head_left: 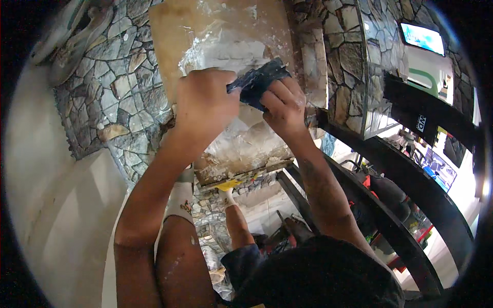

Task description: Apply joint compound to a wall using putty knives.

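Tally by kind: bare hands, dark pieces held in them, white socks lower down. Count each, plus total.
Bare hands: 2 (left hand, right hand)
Dark piece held between them: 1
White socks: 2 (left sock, right sock)
Total: 5

White letters (421, 124) stand on a black rail (403, 98).

The dark sheet (255, 83) looks wrinkled, the smeared brown board (169, 41) rough.
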`<state>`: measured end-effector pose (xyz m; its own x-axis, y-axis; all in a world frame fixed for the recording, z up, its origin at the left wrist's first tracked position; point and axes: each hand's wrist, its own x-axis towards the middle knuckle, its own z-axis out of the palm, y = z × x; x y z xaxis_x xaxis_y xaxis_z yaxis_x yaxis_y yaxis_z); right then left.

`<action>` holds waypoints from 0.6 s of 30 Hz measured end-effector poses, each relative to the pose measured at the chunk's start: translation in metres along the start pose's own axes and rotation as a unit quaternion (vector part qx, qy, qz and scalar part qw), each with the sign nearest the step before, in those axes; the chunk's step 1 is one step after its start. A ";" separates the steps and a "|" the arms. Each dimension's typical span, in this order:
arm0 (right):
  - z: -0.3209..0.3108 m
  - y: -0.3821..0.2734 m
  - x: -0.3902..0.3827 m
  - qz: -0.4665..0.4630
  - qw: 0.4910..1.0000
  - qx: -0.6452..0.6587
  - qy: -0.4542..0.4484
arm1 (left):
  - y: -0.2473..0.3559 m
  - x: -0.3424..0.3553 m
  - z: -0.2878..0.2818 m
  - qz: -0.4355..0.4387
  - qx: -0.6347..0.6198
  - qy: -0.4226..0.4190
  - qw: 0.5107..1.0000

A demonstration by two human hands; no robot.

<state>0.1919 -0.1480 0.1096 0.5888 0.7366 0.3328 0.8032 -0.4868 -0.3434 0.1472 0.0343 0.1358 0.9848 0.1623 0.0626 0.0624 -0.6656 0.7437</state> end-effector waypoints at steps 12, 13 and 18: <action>-0.025 0.023 -0.032 0.306 0.948 0.057 0.063 | -0.021 -0.025 0.019 0.075 0.102 0.073 0.989; -0.027 0.022 -0.031 0.391 0.907 0.117 0.102 | -0.020 -0.034 0.017 0.089 0.094 0.068 0.989; -0.015 0.026 -0.050 0.495 0.813 0.272 0.141 | -0.016 -0.053 0.026 0.035 0.081 0.038 0.995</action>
<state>0.1849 -0.2040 0.0971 0.9813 -0.0632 -0.1816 -0.1907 -0.4389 -0.8780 0.0986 0.0175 0.1028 0.9729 0.1618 0.1652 0.0253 -0.7847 0.6194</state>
